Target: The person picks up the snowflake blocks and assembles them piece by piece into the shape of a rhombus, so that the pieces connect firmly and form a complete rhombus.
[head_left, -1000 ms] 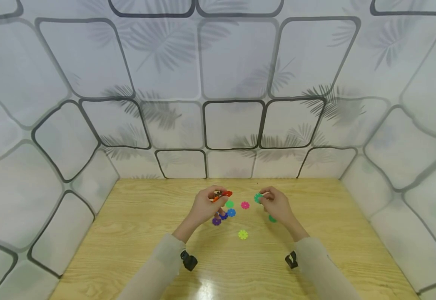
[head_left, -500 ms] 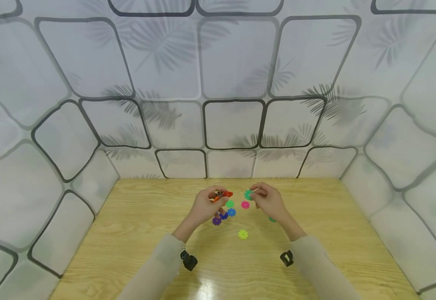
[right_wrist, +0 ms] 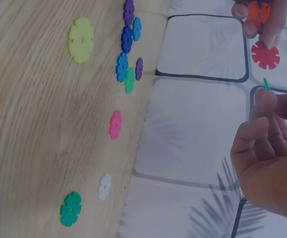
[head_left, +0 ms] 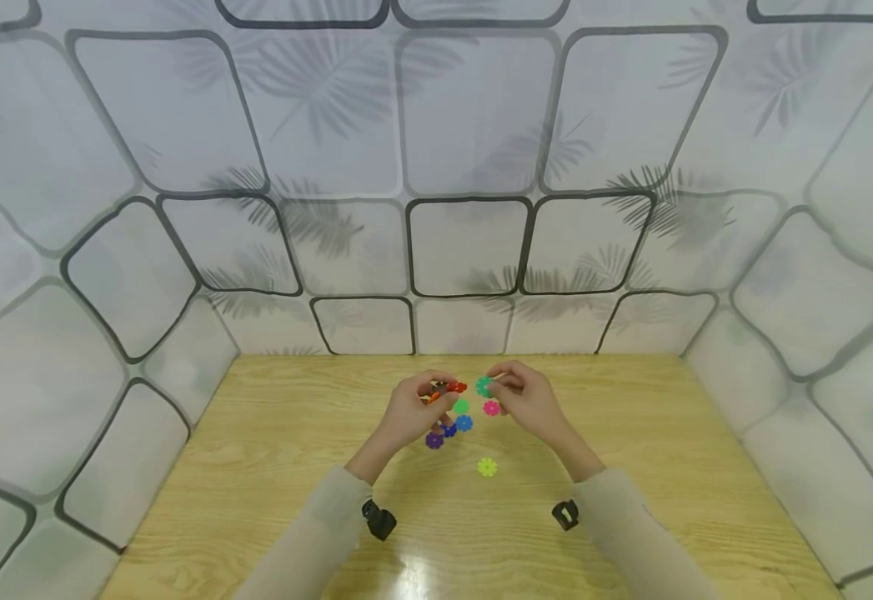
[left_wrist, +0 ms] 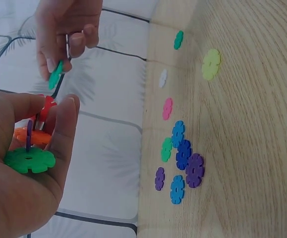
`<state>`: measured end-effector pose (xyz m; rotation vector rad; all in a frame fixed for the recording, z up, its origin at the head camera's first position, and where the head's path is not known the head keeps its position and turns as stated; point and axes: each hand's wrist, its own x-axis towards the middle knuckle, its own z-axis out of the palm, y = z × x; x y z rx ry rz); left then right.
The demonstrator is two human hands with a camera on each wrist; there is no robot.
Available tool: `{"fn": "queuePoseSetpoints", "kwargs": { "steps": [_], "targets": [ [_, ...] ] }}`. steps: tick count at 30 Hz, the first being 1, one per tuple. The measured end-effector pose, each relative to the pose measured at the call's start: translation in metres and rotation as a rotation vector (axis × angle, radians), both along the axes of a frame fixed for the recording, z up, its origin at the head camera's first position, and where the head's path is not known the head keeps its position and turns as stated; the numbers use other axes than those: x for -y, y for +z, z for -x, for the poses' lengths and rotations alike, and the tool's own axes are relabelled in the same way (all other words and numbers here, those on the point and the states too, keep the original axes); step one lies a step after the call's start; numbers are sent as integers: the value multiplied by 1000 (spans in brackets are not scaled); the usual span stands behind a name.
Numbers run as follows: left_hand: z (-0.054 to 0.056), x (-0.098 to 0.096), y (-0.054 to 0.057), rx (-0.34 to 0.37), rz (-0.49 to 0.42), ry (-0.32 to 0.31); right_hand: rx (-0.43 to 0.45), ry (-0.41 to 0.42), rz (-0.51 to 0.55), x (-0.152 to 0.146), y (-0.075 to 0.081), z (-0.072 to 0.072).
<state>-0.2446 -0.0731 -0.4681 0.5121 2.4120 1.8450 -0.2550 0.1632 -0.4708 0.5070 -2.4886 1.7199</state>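
Over the wooden tabletop [head_left: 669, 417], near its far edge, are the left hand [head_left: 412, 408], curled round a linked snowflake-disc chain [left_wrist: 34, 136], and right hand [head_left: 532, 406], pinching 1 green snowflake disc [left_wrist: 55, 77]. Crooked pressure could pop the chain apart.

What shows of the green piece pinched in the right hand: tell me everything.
The green piece is a thin, flower-shaped disc with a notched rim, seemingly plastic. The right hand pinches it by one edge, hiding part of it. It is held off the table, face showing in the head view, nearly edge-on in the right wrist view, close to the red piece in the left hand but apart from it.
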Motion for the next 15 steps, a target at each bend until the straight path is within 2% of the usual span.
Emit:
{"fn": "queuePoseSetpoints", "kwargs": {
  "steps": [8,15],
  "targets": [
    [-1,1,2,6,-18,-19,-7,7,0,6,2,-1],
    [-2,0,3,8,-15,-30,28,-1,-5,11,4,-2]
  ]
}}
